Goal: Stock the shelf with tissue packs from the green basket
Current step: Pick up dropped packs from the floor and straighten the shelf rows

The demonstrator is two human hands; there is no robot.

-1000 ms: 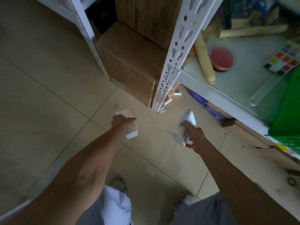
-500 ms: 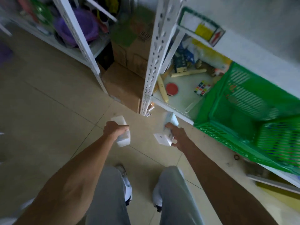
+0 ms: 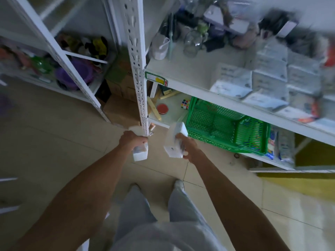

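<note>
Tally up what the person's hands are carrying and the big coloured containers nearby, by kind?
White tissue packs in the hands: 2, one in the left hand, one in the right hand
Green basket: 1
Purple bowl: 1
Total: 4

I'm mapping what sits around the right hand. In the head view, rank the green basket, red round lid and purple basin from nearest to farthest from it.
From the right hand:
1. Green basket, just right of it, on the lowest shelf.
2. Red round lid, above it, same shelf.
3. Purple basin, far left, on the neighbouring rack.
</note>
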